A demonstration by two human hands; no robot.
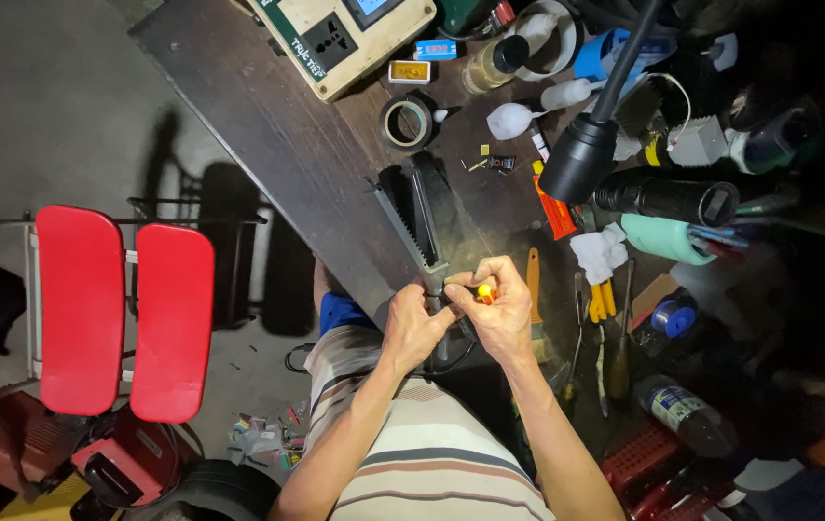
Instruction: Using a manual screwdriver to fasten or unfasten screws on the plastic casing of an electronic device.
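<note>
A small yellow-and-orange part (pixel 486 290) sits at the near edge of the counter (pixel 268 125), pinched in the grip of the right hand (pixel 499 314), whose fingers are closed together around it. The left hand (pixel 414 328) meets the right one there, its fingers curled shut on a thin dark piece (pixel 435 289) that touches the end of a black ridged block (pixel 420 214) lying on the counter. What exactly the dark piece is cannot be told. A black cable (pixel 446 362) hangs below both hands.

Just right of the hands lie an orange-handled brush (pixel 534 289), yellow-handled pliers (pixel 602 299) and a screwdriver (pixel 619 357). Farther up the counter are a roll of black tape (pixel 408 122), a beige power box with a socket (pixel 340 39), a small white squeeze bottle (pixel 511 120) and a black lamp head (pixel 581 159) hanging over the clutter. A spool of solder wire (pixel 671 316) and a plastic bottle (pixel 687 415) lie to the right.

On the floor to the left stands a red folding chair (pixel 123 309).
</note>
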